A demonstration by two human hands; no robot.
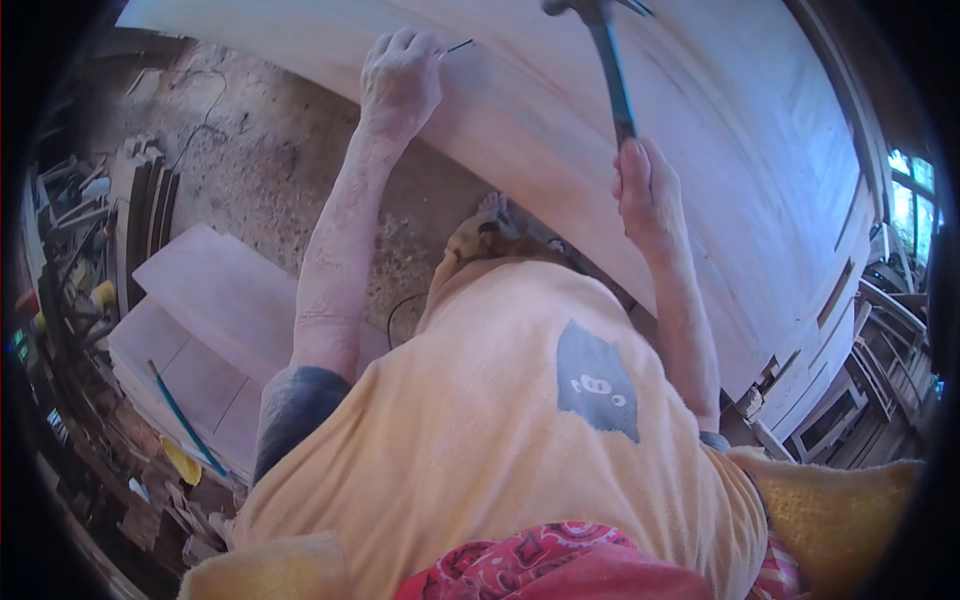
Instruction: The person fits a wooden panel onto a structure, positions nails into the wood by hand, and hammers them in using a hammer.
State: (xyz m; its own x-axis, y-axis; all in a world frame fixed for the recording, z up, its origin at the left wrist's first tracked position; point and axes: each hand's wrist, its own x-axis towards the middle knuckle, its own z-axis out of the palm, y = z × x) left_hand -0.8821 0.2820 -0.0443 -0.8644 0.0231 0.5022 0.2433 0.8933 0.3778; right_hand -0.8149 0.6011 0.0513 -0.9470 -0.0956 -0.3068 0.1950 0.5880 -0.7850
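My left hand [402, 82] is closed at the near edge of a large plywood sheet [560, 150]. A thin dark nail [460, 46] sticks out from its finger side, pointing right over the board. My right hand [650, 190] is wrapped around the lower end of a hammer [612, 80] with a dark blue-green handle. The hammer is raised over the board, its head at the top edge of the view.
Pale boards [215, 290] are stacked at the left, with a thin blue-green strip [185, 415] and a yellow item [180, 460] beside them. Upright wood pieces [145, 200] stand farther back. Wooden frames [850, 410] lie at the right. My foot [492, 205] shows below the board's edge.
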